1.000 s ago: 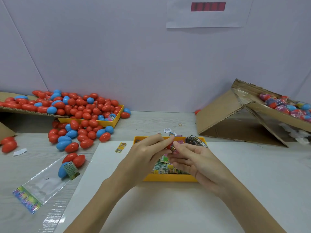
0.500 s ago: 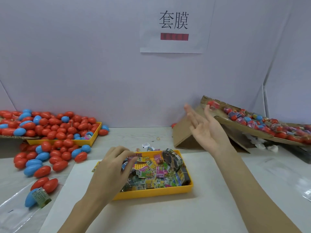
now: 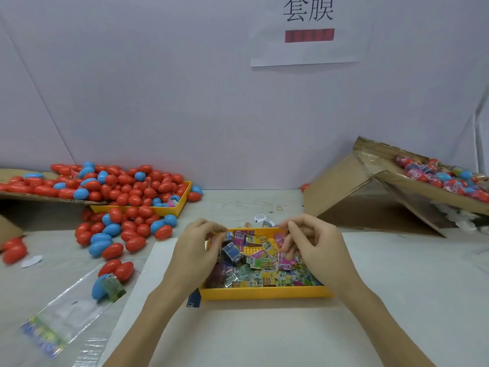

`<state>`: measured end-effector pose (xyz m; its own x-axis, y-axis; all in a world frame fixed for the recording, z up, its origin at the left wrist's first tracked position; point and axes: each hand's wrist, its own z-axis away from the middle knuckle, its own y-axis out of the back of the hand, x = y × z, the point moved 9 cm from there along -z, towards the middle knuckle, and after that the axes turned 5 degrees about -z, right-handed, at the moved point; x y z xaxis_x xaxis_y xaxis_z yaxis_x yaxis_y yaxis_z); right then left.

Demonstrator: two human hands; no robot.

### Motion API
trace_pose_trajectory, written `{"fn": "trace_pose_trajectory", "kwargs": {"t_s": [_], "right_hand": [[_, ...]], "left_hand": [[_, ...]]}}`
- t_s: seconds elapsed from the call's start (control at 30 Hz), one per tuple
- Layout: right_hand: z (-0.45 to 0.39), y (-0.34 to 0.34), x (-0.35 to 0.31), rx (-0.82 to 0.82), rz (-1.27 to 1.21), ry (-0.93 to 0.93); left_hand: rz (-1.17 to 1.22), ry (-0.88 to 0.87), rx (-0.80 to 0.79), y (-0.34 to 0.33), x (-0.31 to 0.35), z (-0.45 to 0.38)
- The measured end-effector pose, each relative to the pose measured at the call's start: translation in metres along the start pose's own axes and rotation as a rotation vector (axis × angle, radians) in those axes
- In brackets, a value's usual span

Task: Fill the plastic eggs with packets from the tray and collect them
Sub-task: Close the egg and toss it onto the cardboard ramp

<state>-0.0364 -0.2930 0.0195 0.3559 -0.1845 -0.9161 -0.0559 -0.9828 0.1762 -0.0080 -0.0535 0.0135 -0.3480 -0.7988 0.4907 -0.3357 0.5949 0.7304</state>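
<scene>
Your left hand point(image 3: 197, 250) and right hand point(image 3: 312, 245) curled over the packets point(image 3: 260, 263); what either grip held was unclear; eggs point(image 3: 124, 229) lay at ten o'clock, nearer your left.

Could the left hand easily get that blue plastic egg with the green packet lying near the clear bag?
Probably yes. The left hand is over the yellow plastic tray, and the blue plastic egg lies on its side of the table with nothing standing between them.
</scene>
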Motion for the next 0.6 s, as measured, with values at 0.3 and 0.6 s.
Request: {"fn": "trace_pose_trajectory", "kwargs": {"t_s": [0.3, 0.6], "right_hand": [[0.013, -0.039, -0.004, -0.181, 0.281, 0.118], [0.014, -0.043, -0.003, -0.198, 0.339, 0.140]], "left_hand": [[-0.509, 0.330, 0.009, 0.039, -0.111, 0.001], [-0.502, 0.112, 0.072, 0.028, -0.086, -0.008]]}}
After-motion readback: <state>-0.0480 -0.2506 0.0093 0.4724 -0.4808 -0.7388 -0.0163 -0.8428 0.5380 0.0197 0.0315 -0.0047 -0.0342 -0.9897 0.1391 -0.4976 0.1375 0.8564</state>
